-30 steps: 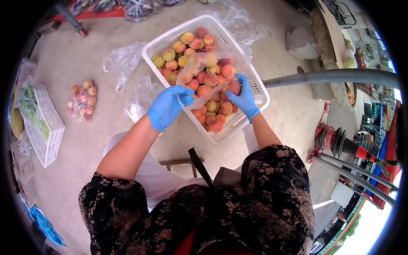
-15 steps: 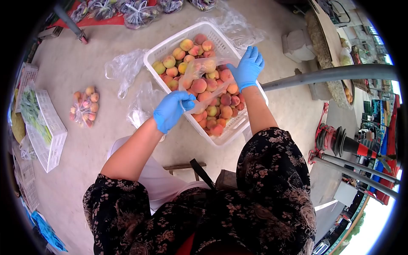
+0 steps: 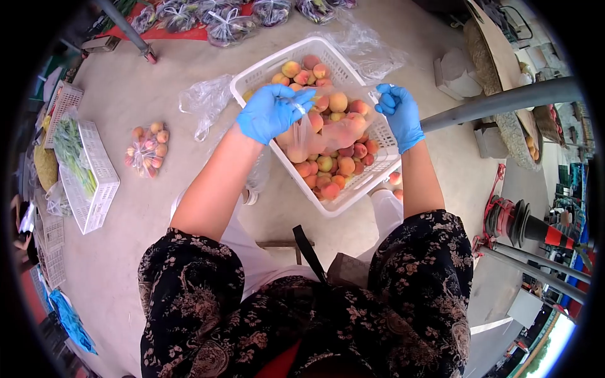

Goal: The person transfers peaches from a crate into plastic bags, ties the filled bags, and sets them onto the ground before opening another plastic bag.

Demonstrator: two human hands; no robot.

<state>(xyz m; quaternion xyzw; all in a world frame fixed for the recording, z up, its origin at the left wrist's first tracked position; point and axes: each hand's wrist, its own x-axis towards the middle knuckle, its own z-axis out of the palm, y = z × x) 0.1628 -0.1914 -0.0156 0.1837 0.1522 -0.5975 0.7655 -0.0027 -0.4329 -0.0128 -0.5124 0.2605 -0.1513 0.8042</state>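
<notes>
My left hand point(image 3: 271, 114), in a blue glove, has its fingers closed on one side of a clear plastic bag point(image 3: 309, 140). The bag spans the gap to my right hand point(image 3: 401, 116), also gloved in blue, whose fingers are curled and pinched at the bag's other side. Peaches point(image 3: 346, 166) show through and around the film, so which of them lie inside is hard to make out. Below both hands stands a white perforated crate point(image 3: 382, 164) full of loose red and yellow peaches.
Crumpled clear bags point(image 3: 205, 104) lie beside the crate. A tied bag of peaches point(image 3: 147, 149) sits on the floor to the left, near a white crate of leafy greens point(image 3: 77, 154). A metal pole point(image 3: 498, 104) reaches in from the right. Bagged purple produce point(image 3: 230, 26) lies at the back.
My left hand has moved up and right over the crate. My right hand has gone from spread fingers to a curled grip, slightly lower and right. The bag is now stretched between them.
</notes>
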